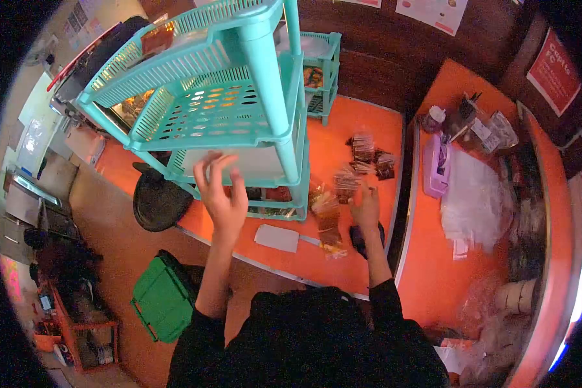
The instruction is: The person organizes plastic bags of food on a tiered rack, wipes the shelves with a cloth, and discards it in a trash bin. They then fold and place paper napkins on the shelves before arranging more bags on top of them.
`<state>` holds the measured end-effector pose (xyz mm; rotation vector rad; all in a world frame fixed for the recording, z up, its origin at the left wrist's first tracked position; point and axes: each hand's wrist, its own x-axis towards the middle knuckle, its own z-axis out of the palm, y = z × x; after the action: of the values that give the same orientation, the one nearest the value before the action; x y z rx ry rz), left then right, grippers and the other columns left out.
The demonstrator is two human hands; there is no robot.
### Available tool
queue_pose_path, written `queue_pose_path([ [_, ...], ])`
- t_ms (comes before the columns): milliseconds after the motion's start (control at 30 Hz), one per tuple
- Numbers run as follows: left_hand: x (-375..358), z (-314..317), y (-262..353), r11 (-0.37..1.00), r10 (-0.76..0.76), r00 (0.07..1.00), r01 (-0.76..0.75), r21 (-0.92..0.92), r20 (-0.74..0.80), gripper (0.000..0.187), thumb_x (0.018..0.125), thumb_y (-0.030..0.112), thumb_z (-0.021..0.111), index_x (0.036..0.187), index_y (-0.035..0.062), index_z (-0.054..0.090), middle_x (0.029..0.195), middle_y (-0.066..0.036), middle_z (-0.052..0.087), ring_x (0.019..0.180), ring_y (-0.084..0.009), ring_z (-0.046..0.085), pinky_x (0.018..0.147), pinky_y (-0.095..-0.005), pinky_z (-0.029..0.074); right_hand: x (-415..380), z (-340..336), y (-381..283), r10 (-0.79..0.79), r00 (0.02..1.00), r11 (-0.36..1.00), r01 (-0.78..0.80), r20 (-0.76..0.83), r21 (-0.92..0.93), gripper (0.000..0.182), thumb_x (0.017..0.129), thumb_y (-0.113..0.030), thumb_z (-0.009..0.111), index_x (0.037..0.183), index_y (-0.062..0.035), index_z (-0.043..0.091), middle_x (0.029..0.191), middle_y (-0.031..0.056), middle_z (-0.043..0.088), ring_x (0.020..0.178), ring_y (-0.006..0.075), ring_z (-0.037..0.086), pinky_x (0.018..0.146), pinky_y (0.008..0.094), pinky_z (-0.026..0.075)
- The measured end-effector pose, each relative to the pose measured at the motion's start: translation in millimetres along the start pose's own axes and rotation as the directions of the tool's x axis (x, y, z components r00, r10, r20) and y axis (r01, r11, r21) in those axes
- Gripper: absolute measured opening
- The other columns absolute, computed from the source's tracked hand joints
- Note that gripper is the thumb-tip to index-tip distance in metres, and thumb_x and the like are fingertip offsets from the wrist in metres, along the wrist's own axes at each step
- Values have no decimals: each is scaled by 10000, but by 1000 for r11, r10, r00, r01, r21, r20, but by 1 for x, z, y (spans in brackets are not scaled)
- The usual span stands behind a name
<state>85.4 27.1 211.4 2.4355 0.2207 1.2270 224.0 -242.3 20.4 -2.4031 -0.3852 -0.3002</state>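
My left hand [223,194] is raised with its fingers spread and nothing in them, in front of a teal plastic tiered rack [275,97]. Its fingertips overlap the edge of a lower tier lined with a pale sheet [258,165]. My right hand [366,208] reaches over the orange counter, fingers smeared by motion. Right at its fingertips lies a bunch of small striped sachets [346,182]; I cannot tell whether the fingers grip them. More dark sachets [363,147] lie beyond, and brown-gold packets [327,216] lie to the left of this hand.
A white card [276,238] lies at the counter's [330,139] near edge. Behind stands a smaller teal rack [323,77]. On the right-hand counter are a purple container [437,167] and clear plastic bags [475,200]. A black round stool [158,200] and green bin [165,297] stand left.
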Motion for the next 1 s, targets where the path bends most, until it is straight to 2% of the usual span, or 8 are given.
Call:
queue_pose_path([
  [100, -49, -1, 22, 995, 49, 988, -62, -79, -148, 176, 747, -5, 611, 910, 62, 620, 978, -115, 510, 992, -284, 500, 855, -412, 398, 18, 27, 19, -36, 999, 999, 36, 12, 37, 551, 686, -107, 724, 1194, -81, 513, 1034, 204, 610, 941, 368, 596, 755, 441, 500],
  [233, -103, 9, 26, 996, 38, 999, -36, -85, 27, 161, 712, -8, 606, 848, 74, 636, 941, -105, 510, 939, -285, 510, 809, -401, 411, 28, 29, 16, -23, 1000, 986, 21, 7, 168, 326, 753, -152, 688, 1046, -79, 566, 836, 176, 637, 730, 340, 625, 636, 435, 503],
  [333, -136, 27, 26, 987, 79, 984, -55, -153, 159, 165, 699, -4, 615, 842, 77, 636, 918, -114, 512, 901, -297, 524, 795, -402, 414, 35, 35, 35, -248, 969, 950, 248, -25, 192, 161, 719, -68, 652, 871, -31, 609, 803, 177, 626, 737, 360, 616, 626, 427, 494],
  [467, -161, 56, 37, 978, 112, 949, -53, -201, 296, 158, 709, 12, 629, 857, 68, 629, 906, -122, 522, 884, -301, 541, 782, -405, 428, 34, 14, 27, -238, 970, 957, 228, 40, 179, 85, 693, 1, 604, 774, -3, 631, 831, 190, 619, 757, 378, 603, 637, 423, 487],
  [533, -160, 67, 48, 935, 146, 860, 41, -351, 489, 199, 741, 46, 646, 939, 61, 627, 972, -139, 512, 951, -318, 537, 809, -405, 449, 34, -1, 22, -367, 927, 903, 375, -76, 209, 150, 704, 10, 594, 837, -10, 659, 835, 193, 615, 764, 377, 600, 654, 418, 480],
  [633, -156, 93, 50, 844, 218, 798, 134, -519, 562, 308, 800, 93, 650, 1098, 64, 580, 1079, -145, 491, 1066, -317, 512, 862, -395, 450, 30, -27, 20, -297, 954, 938, 285, 37, 200, 190, 721, 9, 593, 895, -1, 670, 860, 191, 618, 767, 356, 607, 677, 406, 484],
  [833, -133, 146, 57, 823, 114, 881, 175, -541, 459, 589, 867, 221, 643, 1372, 67, 382, 1285, -163, 447, 1193, -328, 449, 1005, -421, 375, 27, -109, -19, -211, 934, 942, 116, 287, 314, 186, 758, -15, 620, 932, 26, 670, 860, 163, 626, 811, 312, 605, 727, 383, 470],
  [1000, -69, 146, 79, 583, 335, 806, 230, -779, 488, 676, 864, 341, 670, 1406, 66, 376, 1321, -99, 493, 1192, -207, 476, 971, -378, 394, 23, -165, -52, -299, 905, 903, 165, 304, 397, 193, 734, 37, 635, 924, 30, 670, 891, 128, 631, 824, 253, 603, 768, 345, 469],
])
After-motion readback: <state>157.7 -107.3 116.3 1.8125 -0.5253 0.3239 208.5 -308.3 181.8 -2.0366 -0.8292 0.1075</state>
